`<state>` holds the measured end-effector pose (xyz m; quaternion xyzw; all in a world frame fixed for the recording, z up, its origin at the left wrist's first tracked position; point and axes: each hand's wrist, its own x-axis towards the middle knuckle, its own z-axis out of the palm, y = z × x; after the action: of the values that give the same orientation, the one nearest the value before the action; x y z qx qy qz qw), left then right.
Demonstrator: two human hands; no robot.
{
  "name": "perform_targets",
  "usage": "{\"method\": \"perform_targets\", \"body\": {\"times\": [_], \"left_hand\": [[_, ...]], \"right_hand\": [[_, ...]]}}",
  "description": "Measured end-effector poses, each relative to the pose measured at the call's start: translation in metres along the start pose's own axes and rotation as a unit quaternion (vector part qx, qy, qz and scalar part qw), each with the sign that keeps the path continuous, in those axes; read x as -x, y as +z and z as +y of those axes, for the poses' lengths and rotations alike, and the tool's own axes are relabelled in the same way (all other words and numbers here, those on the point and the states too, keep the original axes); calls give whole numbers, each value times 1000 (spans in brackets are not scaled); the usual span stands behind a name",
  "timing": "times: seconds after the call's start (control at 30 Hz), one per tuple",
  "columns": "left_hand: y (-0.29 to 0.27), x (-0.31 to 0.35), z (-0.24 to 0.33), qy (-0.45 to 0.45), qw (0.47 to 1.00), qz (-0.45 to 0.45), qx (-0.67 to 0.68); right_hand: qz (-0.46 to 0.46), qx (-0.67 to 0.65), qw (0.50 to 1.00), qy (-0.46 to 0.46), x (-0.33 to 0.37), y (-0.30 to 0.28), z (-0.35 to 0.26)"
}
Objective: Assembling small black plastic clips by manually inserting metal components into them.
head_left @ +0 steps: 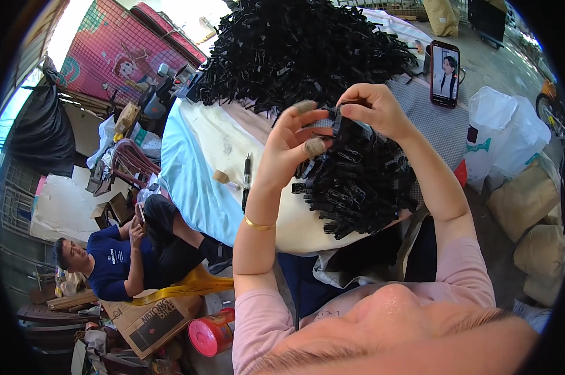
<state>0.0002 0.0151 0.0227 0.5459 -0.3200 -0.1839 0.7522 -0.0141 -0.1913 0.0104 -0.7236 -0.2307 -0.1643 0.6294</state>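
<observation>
Above the table, a small black strap-like piece (337,122) is held between my two hands; its exact kind is hard to make out. My left hand (287,139) has its fingertips on the piece from the left, with beige wrapping on the thumb and a finger. From the right, my right hand (374,112) pinches the piece's upper end between thumb and fingers. Just below them lies a smaller heap of similar black pieces (357,187), some with shiny plastic parts. A much larger black heap (301,53) rises behind my hands.
The table wears a pale cloth (198,150). A black pen (247,178) and a tape roll (220,176) lie left of my forearm. An upright phone (444,74) stands at right, beside white plastic bags (504,131). A seated person (120,262) occupies the left, near a red bucket (210,334).
</observation>
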Motion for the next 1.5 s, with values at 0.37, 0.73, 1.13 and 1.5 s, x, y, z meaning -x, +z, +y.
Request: {"method": "perform_targets", "body": {"times": [0.37,0.73,1.13,1.5], "left_hand": [[-6,-2,-32,-100,983,-47,150],[18,0,-26,92,981,139,-98],[10,6,-43,222,902,174,-328],[7,2,-20,37,967,-25,-252]], "right_hand": [[-100,-8,994,-49,1,8,5],[-33,88,996,7,7,20,-6],[-60,64,995,44,10,25,-10],[-87,248,964,33,-4,-30,13]]}}
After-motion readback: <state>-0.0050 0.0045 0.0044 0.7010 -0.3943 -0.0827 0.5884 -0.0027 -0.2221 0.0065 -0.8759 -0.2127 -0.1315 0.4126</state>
